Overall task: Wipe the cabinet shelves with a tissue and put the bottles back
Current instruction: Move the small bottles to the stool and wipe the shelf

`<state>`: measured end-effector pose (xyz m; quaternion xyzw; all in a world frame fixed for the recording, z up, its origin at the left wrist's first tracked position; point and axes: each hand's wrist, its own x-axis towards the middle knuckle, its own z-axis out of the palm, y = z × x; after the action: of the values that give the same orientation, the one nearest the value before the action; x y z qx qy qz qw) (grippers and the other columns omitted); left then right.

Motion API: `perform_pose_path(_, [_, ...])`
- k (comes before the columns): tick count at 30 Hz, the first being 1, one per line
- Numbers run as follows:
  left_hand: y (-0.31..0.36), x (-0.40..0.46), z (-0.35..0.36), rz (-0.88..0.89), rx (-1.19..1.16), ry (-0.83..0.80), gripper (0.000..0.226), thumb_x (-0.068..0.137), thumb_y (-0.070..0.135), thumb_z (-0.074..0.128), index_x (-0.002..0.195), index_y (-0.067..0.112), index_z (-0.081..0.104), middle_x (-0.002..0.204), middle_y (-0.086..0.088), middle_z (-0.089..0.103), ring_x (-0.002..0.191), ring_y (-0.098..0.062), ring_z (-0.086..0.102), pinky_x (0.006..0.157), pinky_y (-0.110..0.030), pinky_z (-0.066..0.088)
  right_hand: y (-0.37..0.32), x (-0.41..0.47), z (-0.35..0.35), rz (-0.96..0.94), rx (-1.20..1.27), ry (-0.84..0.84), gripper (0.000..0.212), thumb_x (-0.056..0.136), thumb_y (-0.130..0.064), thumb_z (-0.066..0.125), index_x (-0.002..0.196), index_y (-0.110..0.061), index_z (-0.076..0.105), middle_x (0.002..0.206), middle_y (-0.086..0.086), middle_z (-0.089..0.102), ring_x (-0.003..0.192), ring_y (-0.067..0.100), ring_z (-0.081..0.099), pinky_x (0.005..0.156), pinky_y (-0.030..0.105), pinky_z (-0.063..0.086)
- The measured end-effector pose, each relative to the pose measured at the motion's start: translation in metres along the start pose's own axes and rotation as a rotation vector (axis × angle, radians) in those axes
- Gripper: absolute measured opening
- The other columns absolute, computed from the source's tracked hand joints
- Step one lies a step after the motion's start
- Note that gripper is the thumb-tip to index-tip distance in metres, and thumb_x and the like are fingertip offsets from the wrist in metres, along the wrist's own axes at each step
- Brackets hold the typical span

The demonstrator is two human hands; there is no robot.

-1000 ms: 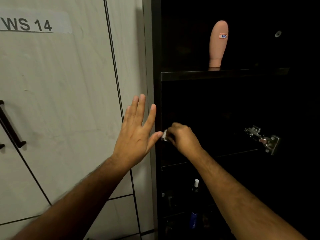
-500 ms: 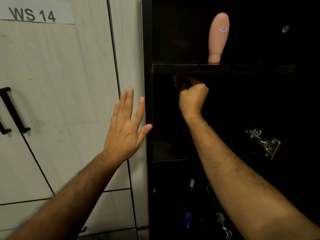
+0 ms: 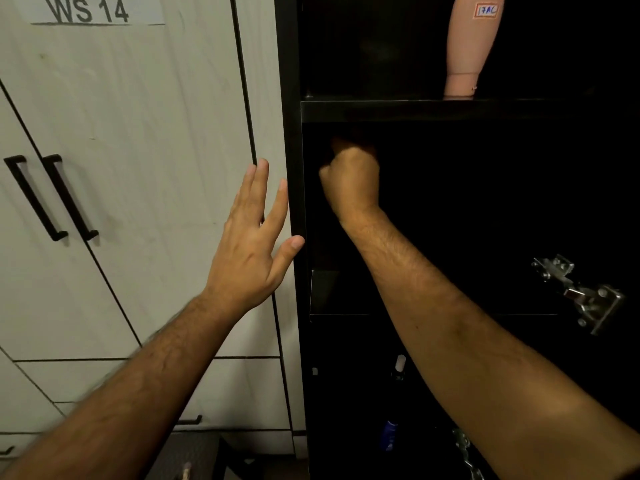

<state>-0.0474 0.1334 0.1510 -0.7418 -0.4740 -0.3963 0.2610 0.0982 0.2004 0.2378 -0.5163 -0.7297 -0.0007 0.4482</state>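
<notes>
My right hand (image 3: 351,178) is curled into a fist inside the dark cabinet, at the left just under the upper shelf (image 3: 450,110). Its fingers are turned away and the tissue does not show in it. My left hand (image 3: 249,244) is spread flat, thumb touching the cabinet's black left side panel (image 3: 291,133). A pink bottle (image 3: 467,46) stands upside down on the upper shelf. The lower shelf (image 3: 339,315) below my right forearm is bare where it shows. Further down sit a dark bottle with a white cap (image 3: 400,367) and a blue bottle (image 3: 388,434).
White cupboard doors (image 3: 138,168) with black handles (image 3: 52,199) fill the left, under a label reading WS 14. A metal hinge (image 3: 581,292) juts out at the cabinet's right side, and another hinge (image 3: 465,452) shows low down. The cabinet interior is very dark.
My right hand, which pinched a white tissue at the lower shelf's front left corner, has risen to just under the upper shelf. My left hand stays spread by the side panel.
</notes>
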Motion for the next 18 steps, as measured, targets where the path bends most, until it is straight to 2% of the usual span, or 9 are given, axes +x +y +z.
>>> perform_pose_path(2, [0.0,0.0,0.001,0.005,-0.008,-0.004,0.067,0.101,0.05,0.028,0.153,0.012,0.008,0.16,-0.022,0.003,0.15,-0.031,0.0,0.12,-0.048,0.015,-0.003,-0.001,0.003,-0.004,0.009,-0.004,0.015,0.096,-0.009,0.05,0.092,-0.005,0.064,0.063,-0.009,0.036,0.07,0.009,0.048,0.058,0.016,0.037])
perform_pose_path(5, [0.0,0.0,0.002,0.003,-0.025,-0.003,0.067,0.101,0.049,0.028,0.152,0.011,0.008,0.16,-0.022,0.003,0.15,-0.031,0.001,0.12,-0.048,0.015,-0.006,-0.002,0.009,-0.004,0.059,0.018,0.015,0.096,-0.007,0.05,0.088,-0.007,0.062,0.069,-0.005,0.043,0.073,0.01,0.05,0.067,0.02,0.044])
perform_pose_path(9, [0.001,0.002,0.004,-0.005,-0.054,-0.005,0.068,0.101,0.049,0.026,0.152,0.008,0.009,0.159,-0.023,0.004,0.149,-0.033,0.003,0.119,-0.05,0.017,0.001,-0.001,0.006,-0.007,0.069,0.004,0.036,0.094,-0.007,0.051,0.062,-0.018,0.038,0.062,-0.01,0.036,0.056,0.003,0.038,0.05,0.01,0.03])
perform_pose_path(11, [0.0,0.002,0.004,-0.005,-0.063,-0.008,0.068,0.101,0.05,0.025,0.152,0.01,0.006,0.159,-0.023,0.004,0.149,-0.033,0.004,0.119,-0.05,0.017,0.011,-0.009,0.009,-0.11,0.127,0.083,0.03,0.091,-0.005,0.059,0.064,-0.016,0.052,0.06,-0.009,0.045,0.055,0.003,0.045,0.054,0.008,0.033])
perform_pose_path(13, [0.001,0.001,0.004,0.003,-0.075,-0.005,0.068,0.101,0.049,0.026,0.152,0.01,0.006,0.159,-0.023,0.005,0.149,-0.033,0.004,0.12,-0.05,0.017,0.026,-0.026,0.022,-0.258,0.094,0.147,0.011,0.086,-0.008,0.067,0.075,-0.009,0.069,0.07,0.001,0.062,0.063,0.014,0.059,0.058,0.021,0.046])
perform_pose_path(14, [0.001,0.001,0.004,0.005,-0.082,-0.004,0.067,0.101,0.049,0.026,0.152,0.009,0.006,0.159,-0.023,0.005,0.149,-0.033,0.004,0.12,-0.049,0.016,0.036,-0.035,0.029,-0.317,0.055,0.135,0.007,0.085,-0.012,0.068,0.08,-0.008,0.072,0.077,0.005,0.066,0.068,0.02,0.063,0.06,0.025,0.049])
perform_pose_path(16, [0.001,0.001,0.004,0.003,-0.095,-0.003,0.067,0.101,0.048,0.027,0.152,0.008,0.008,0.159,-0.024,0.005,0.149,-0.033,0.004,0.12,-0.048,0.016,0.052,-0.054,0.04,-0.349,-0.02,0.003,0.01,0.085,-0.019,0.068,0.083,-0.01,0.073,0.084,0.005,0.066,0.073,0.026,0.065,0.059,0.026,0.047])
perform_pose_path(18, [0.001,0.001,0.005,-0.008,-0.106,-0.006,0.068,0.101,0.048,0.026,0.152,0.009,0.004,0.159,-0.023,0.005,0.149,-0.032,0.004,0.12,-0.047,0.016,0.061,-0.071,0.048,-0.304,-0.158,-0.15,0.015,0.089,-0.027,0.065,0.089,-0.014,0.072,0.089,0.001,0.065,0.079,0.024,0.065,0.059,0.024,0.035])
